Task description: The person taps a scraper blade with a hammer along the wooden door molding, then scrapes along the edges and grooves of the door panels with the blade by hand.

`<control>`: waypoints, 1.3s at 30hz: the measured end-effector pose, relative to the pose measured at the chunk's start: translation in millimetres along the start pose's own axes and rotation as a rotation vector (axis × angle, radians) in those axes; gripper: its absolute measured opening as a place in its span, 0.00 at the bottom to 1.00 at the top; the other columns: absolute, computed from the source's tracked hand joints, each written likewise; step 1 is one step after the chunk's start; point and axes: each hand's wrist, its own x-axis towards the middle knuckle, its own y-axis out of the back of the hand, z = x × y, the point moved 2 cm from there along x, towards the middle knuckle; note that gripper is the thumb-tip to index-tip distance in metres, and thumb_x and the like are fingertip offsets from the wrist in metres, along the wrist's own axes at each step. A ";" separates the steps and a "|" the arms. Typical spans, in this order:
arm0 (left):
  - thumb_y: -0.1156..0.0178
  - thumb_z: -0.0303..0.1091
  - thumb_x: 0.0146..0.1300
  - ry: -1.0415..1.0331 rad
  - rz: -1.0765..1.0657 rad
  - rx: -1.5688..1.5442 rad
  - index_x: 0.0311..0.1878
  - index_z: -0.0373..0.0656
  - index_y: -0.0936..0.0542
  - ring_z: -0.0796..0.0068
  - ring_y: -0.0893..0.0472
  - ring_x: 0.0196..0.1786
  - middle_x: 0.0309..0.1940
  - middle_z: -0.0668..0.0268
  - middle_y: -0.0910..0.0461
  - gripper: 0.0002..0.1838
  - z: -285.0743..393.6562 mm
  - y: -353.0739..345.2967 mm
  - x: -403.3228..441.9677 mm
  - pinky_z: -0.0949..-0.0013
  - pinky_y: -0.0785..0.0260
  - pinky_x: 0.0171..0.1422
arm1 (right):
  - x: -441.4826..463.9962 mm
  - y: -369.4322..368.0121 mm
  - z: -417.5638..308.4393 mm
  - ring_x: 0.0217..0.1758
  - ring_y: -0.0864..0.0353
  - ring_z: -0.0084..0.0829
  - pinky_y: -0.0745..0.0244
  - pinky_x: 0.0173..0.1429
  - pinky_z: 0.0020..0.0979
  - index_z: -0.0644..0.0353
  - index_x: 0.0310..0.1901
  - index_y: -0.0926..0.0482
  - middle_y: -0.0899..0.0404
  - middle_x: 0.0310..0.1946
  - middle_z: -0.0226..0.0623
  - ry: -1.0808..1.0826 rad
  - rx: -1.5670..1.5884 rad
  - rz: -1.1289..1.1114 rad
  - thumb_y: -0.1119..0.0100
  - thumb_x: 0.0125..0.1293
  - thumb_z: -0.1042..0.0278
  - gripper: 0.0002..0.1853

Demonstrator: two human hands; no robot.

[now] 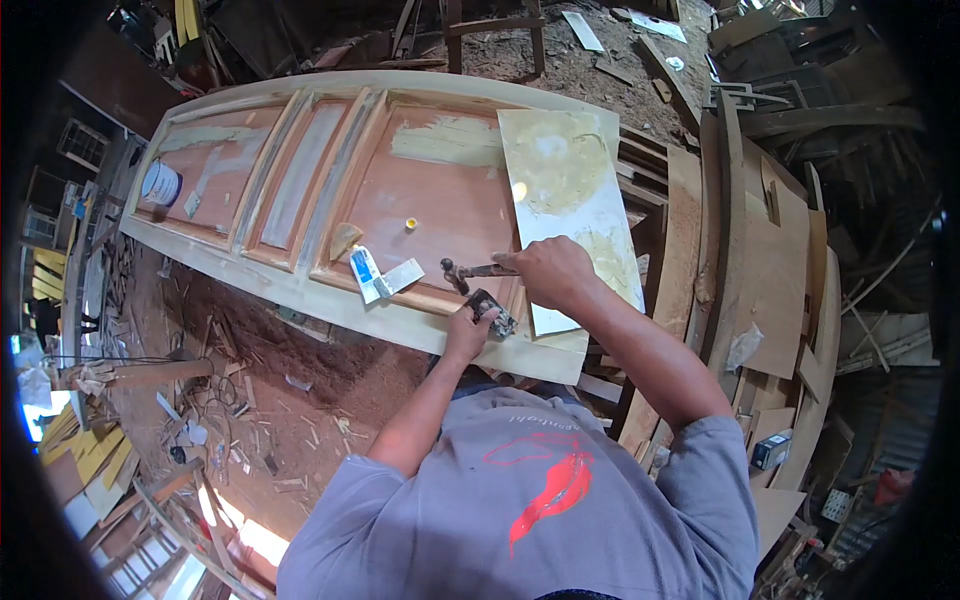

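My right hand (553, 270) is closed around the handle of a hammer (480, 271), whose dark head points left over the wooden door panel (440, 345). Just below the head, my left hand (467, 333) grips a small dark metal object (491, 312) with a mottled surface; its kind is not clear. Left of the hands lie a white and blue tube (364, 266) and a flat whitish piece (403, 274). A small yellow cap (411, 224) rests on the reddish panel. Beyond my right hand is a white sheet (565, 165) smeared with pale putty.
A white and blue can (161, 185) stands at the door's far left. Planks and boards (775, 260) lean at the right, with a small box (771, 450) among them. Wood scraps litter the dirt floor (270, 400). A wooden stool (495, 28) stands behind the door.
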 end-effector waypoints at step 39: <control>0.27 0.39 0.76 -0.043 -0.010 0.091 0.47 0.36 0.10 0.77 0.11 0.41 0.37 0.63 0.07 0.14 12.0 -6.7 -4.6 0.64 0.18 0.50 | -27.7 1.1 20.8 0.43 0.05 0.45 0.12 0.46 0.47 0.30 0.70 0.13 0.07 0.38 0.39 -0.104 0.042 -0.063 0.33 0.70 0.67 0.28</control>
